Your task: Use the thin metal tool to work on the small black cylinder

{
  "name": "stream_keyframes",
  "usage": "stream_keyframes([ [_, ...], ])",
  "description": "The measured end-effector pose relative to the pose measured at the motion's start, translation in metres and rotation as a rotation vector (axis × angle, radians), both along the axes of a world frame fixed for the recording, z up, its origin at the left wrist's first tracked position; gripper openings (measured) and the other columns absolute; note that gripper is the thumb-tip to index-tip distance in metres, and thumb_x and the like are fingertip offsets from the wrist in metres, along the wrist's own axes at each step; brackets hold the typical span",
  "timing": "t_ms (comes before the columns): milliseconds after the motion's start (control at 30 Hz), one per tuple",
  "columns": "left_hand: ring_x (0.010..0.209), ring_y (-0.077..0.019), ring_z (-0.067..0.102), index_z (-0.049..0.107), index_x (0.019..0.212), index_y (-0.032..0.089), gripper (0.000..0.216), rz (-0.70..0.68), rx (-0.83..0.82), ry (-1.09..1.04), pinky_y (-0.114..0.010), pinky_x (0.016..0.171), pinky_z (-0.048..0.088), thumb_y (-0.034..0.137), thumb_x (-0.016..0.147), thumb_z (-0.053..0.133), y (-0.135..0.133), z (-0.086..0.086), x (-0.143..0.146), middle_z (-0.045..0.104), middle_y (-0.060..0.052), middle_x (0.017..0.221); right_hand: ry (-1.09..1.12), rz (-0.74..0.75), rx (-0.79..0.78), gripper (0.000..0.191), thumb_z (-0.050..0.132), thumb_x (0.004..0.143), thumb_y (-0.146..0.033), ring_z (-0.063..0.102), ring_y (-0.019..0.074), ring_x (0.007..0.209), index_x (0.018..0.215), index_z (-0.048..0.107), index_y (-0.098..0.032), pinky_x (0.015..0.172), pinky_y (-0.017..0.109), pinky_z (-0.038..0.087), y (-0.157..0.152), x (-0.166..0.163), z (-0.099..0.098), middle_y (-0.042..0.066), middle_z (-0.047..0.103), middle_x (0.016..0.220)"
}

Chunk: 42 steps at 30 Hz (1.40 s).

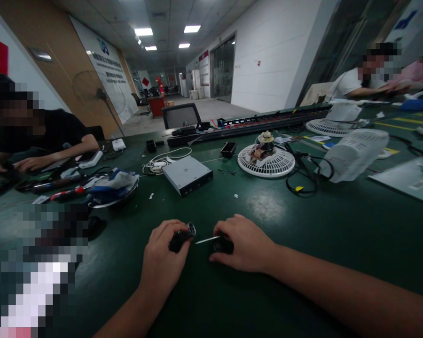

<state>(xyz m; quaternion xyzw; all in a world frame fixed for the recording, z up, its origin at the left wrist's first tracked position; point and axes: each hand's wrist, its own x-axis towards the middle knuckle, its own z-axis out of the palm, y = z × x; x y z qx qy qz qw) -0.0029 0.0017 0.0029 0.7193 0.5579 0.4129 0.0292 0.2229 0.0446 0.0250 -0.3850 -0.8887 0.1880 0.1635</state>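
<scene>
head view shows the left hand (162,257) closed around a small black cylinder (178,240) with a metal end, low on the green table (303,225). the right hand (246,244) grips what seems a thin screwdriver (207,240); its shaft lies level, tip pointing left, just beside the cylinder.

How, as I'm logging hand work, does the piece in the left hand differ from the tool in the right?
The black cylinder in the left hand is stubby with a shiny ring end; the screwdriver in the right hand shows a thin shaft. The black cylinder tilts up; the screwdriver lies nearly level. Both are dark-bodied and gripped.
</scene>
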Motion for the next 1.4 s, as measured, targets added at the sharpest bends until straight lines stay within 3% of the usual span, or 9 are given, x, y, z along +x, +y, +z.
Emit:
stream_keyframes([
  [233,0.092,-0.0238,0.067,0.064,0.093,0.022,0.019,-0.026,-0.014,-0.007,-0.043,0.081,0.055,0.012,0.079,0.071,0.000,0.001,0.001,0.068,-0.004,0.099,0.003,-0.017,0.022,0.020,0.078,0.081,-0.031,0.057,0.0172,0.075,0.089,0.065,-0.018,0.068,0.031,0.038,0.001,-0.002,-0.005,0.002,0.065,0.085],
  [367,0.092,-0.0235,0.066,0.065,0.094,0.022,0.019,-0.052,-0.004,-0.011,-0.043,0.081,0.055,0.012,0.078,0.072,-0.001,0.002,0.000,0.068,-0.004,0.100,0.065,-0.052,0.031,0.004,0.064,0.092,-0.021,0.058,0.0166,0.076,0.095,0.066,-0.018,0.072,0.032,0.039,0.004,-0.001,-0.006,0.002,0.068,0.088],
  [533,0.093,-0.0229,0.066,0.064,0.093,0.021,0.017,-0.134,0.017,0.001,-0.043,0.083,0.054,0.013,0.080,0.073,-0.002,0.002,0.003,0.068,-0.005,0.098,0.257,-0.172,-0.070,0.015,0.051,0.095,-0.020,0.057,0.0168,0.070,0.086,0.063,-0.018,0.064,0.029,0.039,0.006,0.002,-0.008,0.001,0.064,0.075],
  [700,0.091,-0.0222,0.066,0.064,0.093,0.021,0.020,-0.199,0.059,0.016,-0.042,0.081,0.055,0.009,0.079,0.072,-0.003,0.005,0.005,0.069,-0.004,0.096,0.464,-0.168,-0.209,0.027,0.041,0.100,-0.031,0.053,0.0137,0.058,0.081,0.056,-0.019,0.056,0.026,0.038,0.011,0.005,-0.011,-0.002,0.055,0.065],
  [1033,0.089,-0.0230,0.067,0.063,0.092,0.021,0.017,-0.251,0.037,0.036,-0.042,0.080,0.055,0.011,0.080,0.070,-0.003,0.008,0.005,0.070,-0.005,0.094,0.630,-0.113,-0.478,0.009,0.064,0.088,-0.027,0.065,0.0148,0.072,0.089,0.061,-0.019,0.065,0.027,0.048,0.014,0.004,-0.018,0.000,0.070,0.078],
  [1400,0.089,-0.0218,0.067,0.061,0.094,0.021,0.016,-0.321,0.024,0.043,-0.040,0.080,0.055,0.012,0.083,0.068,-0.005,0.008,0.006,0.069,-0.005,0.094,0.605,-0.059,-0.470,0.013,0.066,0.087,-0.017,0.068,0.0148,0.081,0.099,0.069,-0.020,0.073,0.029,0.052,0.013,0.003,-0.017,0.001,0.075,0.094],
])
